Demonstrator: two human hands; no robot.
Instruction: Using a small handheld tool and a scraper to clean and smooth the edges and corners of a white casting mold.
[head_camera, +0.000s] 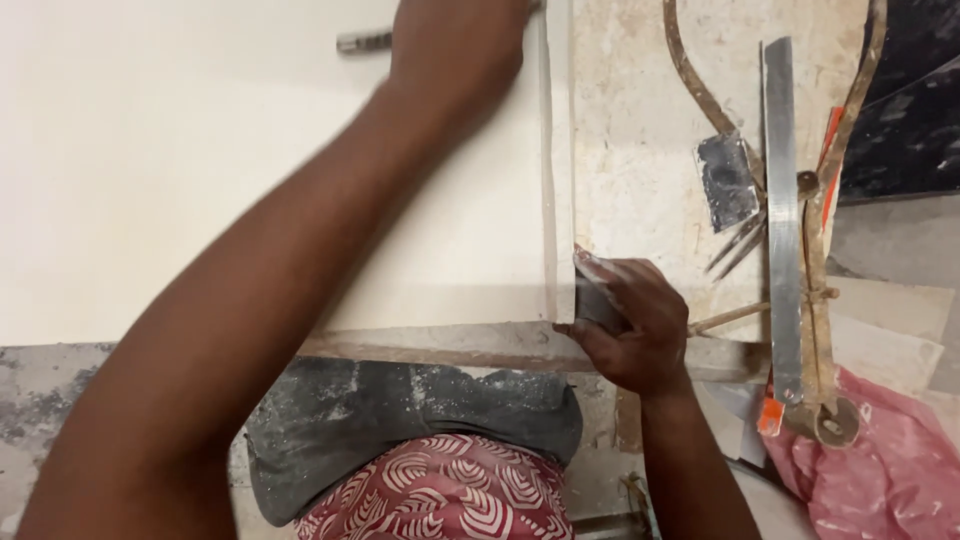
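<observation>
A large white tile (200, 170) lies flat in front of me, its right edge (558, 150) raised over a stained beige slab (640, 150). My left hand (460, 45) reaches far across and presses down on the tile's upper part near that edge. My right hand (630, 325) grips a small grey rubbing block (597, 295) held against the tile's lower right corner.
On the slab lie a metal straightedge (783, 210), a grey trowel blade (727, 180), rusty curved bars (700, 85) and a tool with a small wheel (835, 420). A pink cloth (890, 460) sits lower right. A metal rod (362, 42) pokes out by my left hand.
</observation>
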